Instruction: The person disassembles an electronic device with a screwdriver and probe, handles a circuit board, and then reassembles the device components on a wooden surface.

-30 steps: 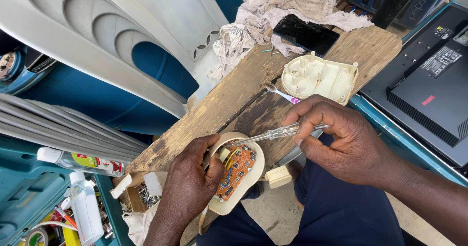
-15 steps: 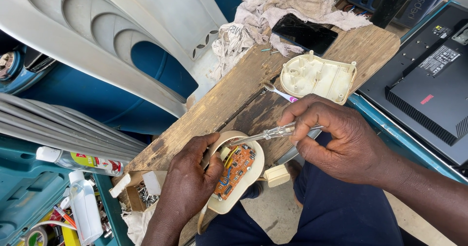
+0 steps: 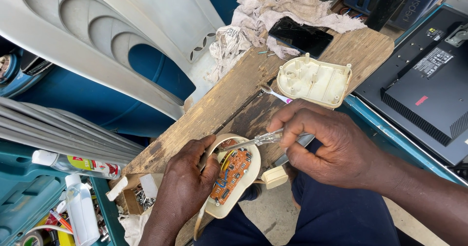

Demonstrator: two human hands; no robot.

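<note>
Almost nothing has changed over the last second: left hand (image 3: 187, 187) still clamps the cream casing half (image 3: 234, 182) with the orange circuit board (image 3: 233, 174) face up, at the near edge of the worn wooden tabletop (image 3: 214, 109); fingers wrapped round its left rim, thumb on top edge

Right hand (image 3: 326, 146) keeps a clear-handled screwdriver (image 3: 256, 140) pinched between thumb and fingers, fingers closed tight on the handle. Shaft lies nearly level, tip at the upper end of the board near the yellow wiring. Tip has stayed at about the same spot, hand only drifts slightly, so judging from this the work is ongoing at one point on the board, probing or loosening there, not moving on. Whether the tip actually sits in a screw head cannot be told

A small cream plug-like piece (image 3: 274, 176) hangs just beside the casing at the tabletop edge, under the right hand

Other casing half (image 3: 314, 80), empty and inside-up, rests further back on the tabletop, unmoved, well apart from the hands. A toothbrush (image 3: 275, 94) lies between it and the hands. Black phone (image 3: 301, 35) lies on a grey rag (image 3: 282, 7) at the far end

Left of the tabletop: white plastic chair (image 3: 97, 41), clear bottle (image 3: 78, 164), small box of screws (image 3: 139, 197). Right: back of a black monitor (image 3: 429, 95)
</note>
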